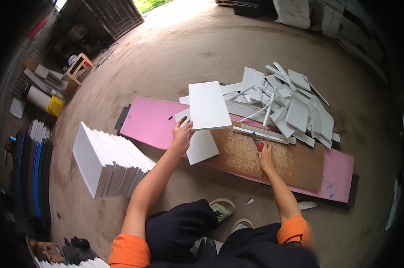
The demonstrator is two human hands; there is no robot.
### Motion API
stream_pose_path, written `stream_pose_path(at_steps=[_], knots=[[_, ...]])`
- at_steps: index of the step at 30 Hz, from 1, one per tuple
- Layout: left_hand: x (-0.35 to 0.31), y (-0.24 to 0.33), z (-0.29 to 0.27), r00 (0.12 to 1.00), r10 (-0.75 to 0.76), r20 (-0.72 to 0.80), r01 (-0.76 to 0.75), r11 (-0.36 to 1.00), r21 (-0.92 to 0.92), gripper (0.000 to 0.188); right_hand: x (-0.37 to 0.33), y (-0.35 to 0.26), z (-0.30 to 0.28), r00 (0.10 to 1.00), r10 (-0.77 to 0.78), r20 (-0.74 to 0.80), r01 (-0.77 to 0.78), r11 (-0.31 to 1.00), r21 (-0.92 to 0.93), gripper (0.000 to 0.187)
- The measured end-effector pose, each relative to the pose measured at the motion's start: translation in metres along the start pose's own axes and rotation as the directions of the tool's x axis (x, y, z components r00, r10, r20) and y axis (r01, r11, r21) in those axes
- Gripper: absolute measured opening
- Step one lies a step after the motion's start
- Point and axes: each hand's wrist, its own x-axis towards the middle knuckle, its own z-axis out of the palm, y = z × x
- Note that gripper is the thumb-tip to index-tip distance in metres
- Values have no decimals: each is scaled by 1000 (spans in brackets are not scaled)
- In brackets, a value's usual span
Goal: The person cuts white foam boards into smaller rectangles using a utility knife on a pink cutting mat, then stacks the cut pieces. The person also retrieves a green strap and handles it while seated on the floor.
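Note:
My left hand (182, 132) grips the lower left corner of a white rectangular foam board (209, 105), raised above the pink bench. Another white board (203, 148) lies under it, partly hidden and jutting over the bench's near edge. In my right hand (265, 156) is a utility knife (257, 142) with a red handle, its blade pointing away from me. The knife is over a scratched brown board (273, 163) that rests on the pink bench top (155, 118). Thin white strips (264, 133) lie just beyond the blade.
White offcuts (295, 107) are heaped along the bench's far right side. To the left, a row of white boards (115, 161) stands on edge on the floor (166, 58). A small wooden stool (79, 69) stands farther back. My shoes (223, 210) are close to the near edge.

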Motion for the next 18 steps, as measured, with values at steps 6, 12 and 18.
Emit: stream_pose_path(at_steps=[6, 12, 18], knots=[[-31, 26, 13, 994, 50, 97, -38, 991, -127, 53, 56, -21, -26, 994, -15, -107, 31, 989, 146, 54], [-109, 106, -8, 949, 312, -40, -315, 940, -129, 49, 40, -254, -121, 856, -322, 405, -384, 130, 914, 57], [-206, 187, -96, 710, 699, -83, -703, 709, -46, 49, -5, -421, -163, 776, -543, 321, -143, 344, 928, 39]])
